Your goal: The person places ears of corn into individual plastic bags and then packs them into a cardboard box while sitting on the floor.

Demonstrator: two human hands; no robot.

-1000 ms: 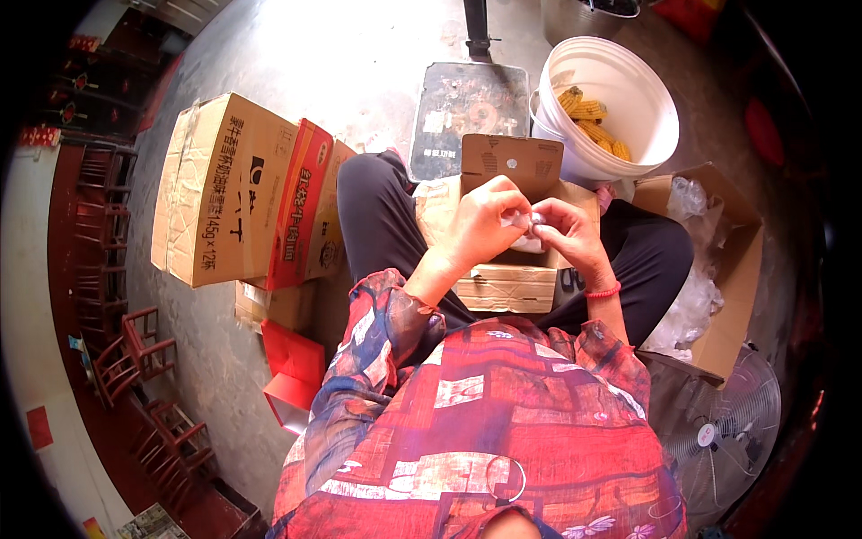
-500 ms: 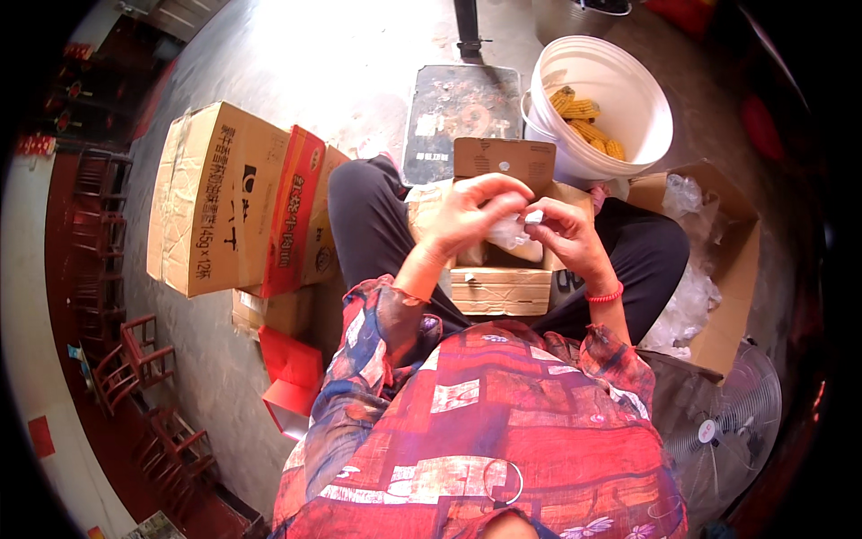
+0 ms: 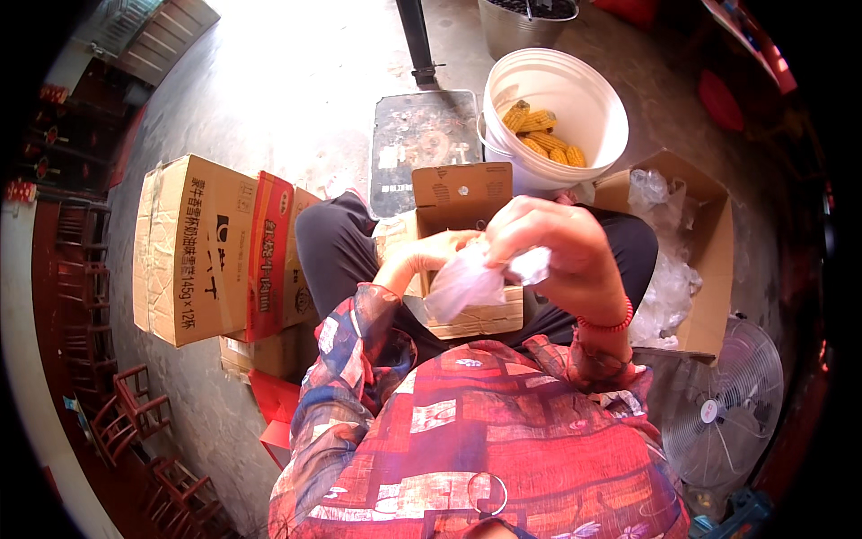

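A small clear plastic bag (image 3: 467, 286) hangs over the cardboard box between my knees. Pinched at its top by my right hand (image 3: 561, 247), it droops down to the left. A whitish, crumpled bit (image 3: 530, 265) shows just under the right fingers; I cannot make out what it is. My left hand (image 3: 426, 254) reaches in from the left, its fingers drawn together at the bag's upper edge and partly hidden behind it. Below is the open box (image 3: 462, 184), with its far flap standing up and its near flap (image 3: 480, 316) folded out; the bag and hands cover its inside.
A white bucket (image 3: 597, 108) with several corn cobs (image 3: 543, 135) stands beyond my right knee, beside a floor scale (image 3: 422, 144). At right are a carton (image 3: 709, 305) of clear plastic bags (image 3: 669, 292) and a fan (image 3: 718, 404). Large cartons (image 3: 211, 247) stack at left.
My right hand has come up closer, bringing the clear bag out above the box. My left hand has lowered and turned flatter beside it. The whole view has shifted slightly.
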